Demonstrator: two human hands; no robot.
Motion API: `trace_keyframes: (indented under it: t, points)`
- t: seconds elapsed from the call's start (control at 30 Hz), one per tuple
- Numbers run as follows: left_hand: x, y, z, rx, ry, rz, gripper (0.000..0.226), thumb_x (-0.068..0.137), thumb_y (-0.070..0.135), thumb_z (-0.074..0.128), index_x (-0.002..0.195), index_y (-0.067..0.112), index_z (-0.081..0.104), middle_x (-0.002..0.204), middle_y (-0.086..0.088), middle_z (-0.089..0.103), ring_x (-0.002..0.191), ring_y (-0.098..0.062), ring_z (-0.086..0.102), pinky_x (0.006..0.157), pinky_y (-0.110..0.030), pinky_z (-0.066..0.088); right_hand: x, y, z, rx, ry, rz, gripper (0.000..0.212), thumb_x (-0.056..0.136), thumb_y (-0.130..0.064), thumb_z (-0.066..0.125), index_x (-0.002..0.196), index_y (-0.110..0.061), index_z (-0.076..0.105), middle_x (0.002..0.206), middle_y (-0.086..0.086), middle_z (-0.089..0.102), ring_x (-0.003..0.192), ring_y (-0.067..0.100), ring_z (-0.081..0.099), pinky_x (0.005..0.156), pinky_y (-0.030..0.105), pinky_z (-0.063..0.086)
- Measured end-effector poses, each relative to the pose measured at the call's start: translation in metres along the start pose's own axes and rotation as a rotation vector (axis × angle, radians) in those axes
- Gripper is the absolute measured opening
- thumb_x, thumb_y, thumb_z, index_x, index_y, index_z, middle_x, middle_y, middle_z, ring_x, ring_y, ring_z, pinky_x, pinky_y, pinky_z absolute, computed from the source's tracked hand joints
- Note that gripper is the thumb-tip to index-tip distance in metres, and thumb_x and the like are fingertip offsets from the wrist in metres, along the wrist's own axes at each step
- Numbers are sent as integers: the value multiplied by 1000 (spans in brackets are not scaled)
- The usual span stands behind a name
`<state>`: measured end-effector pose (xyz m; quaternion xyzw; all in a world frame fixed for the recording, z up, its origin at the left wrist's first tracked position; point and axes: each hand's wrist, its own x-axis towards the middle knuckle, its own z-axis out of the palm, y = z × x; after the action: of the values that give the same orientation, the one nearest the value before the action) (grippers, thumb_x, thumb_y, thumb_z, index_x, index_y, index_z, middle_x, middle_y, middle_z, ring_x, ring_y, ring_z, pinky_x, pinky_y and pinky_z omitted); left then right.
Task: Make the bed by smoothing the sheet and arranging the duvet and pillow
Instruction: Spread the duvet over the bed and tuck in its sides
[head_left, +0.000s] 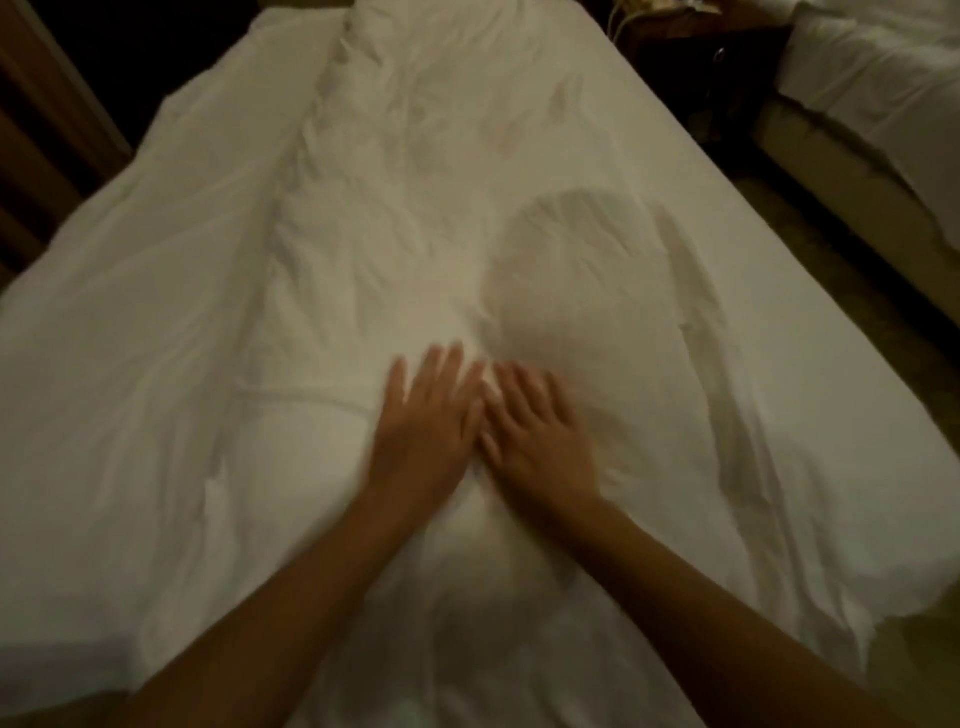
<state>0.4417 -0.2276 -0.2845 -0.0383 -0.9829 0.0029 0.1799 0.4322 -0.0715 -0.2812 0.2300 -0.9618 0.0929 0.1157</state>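
Observation:
A white duvet (395, 218) lies wrinkled over the bed, with a long fold running up its left-middle. The white sheet (717, 291) shows along the bed's right side. My left hand (426, 421) and my right hand (540, 441) lie flat side by side on the duvet near the middle, fingers straight and spread, pressing the cloth. Both hands are blurred by motion. My head's shadow falls on the duvet just beyond the right hand. No pillow is in view.
A second bed with white bedding (872, 88) stands at the upper right across a narrow strip of floor (852, 291). A dark nightstand (696, 57) sits between the beds at the top. Dark wooden furniture (47, 119) is at the left edge.

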Motion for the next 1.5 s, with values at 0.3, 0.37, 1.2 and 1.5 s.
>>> trace_keyframes:
  t: [0.3,0.37,1.2,1.5]
  points:
    - [-76,-45,16,31,-122,-387,51,98,28,32,145,11,44,154,-12,34,142,-32,33,116,-54,19,-86,107,8,-123,-164,660,65,95,-45,6,152,-15,16,157,14,26,146,28,20,118,47,12]
    - [-83,-42,7,-19,-164,-372,53,96,28,31,142,9,48,151,-13,39,139,-33,38,114,-55,22,-78,100,-2,-139,-144,691,63,95,-44,5,150,-14,11,157,15,25,146,29,21,118,47,12]
    - [158,-90,25,-80,63,-223,53,102,34,22,143,10,45,152,-14,38,140,-31,36,113,-53,24,202,60,18,-33,149,256,55,97,-31,29,146,-8,37,153,16,33,143,28,29,117,48,12]
    - [201,-145,100,54,-128,-472,52,100,32,27,144,11,45,153,-13,35,140,-32,36,116,-51,23,263,186,64,-131,-123,467,61,98,-41,14,151,-13,30,156,11,30,143,28,27,117,49,15]
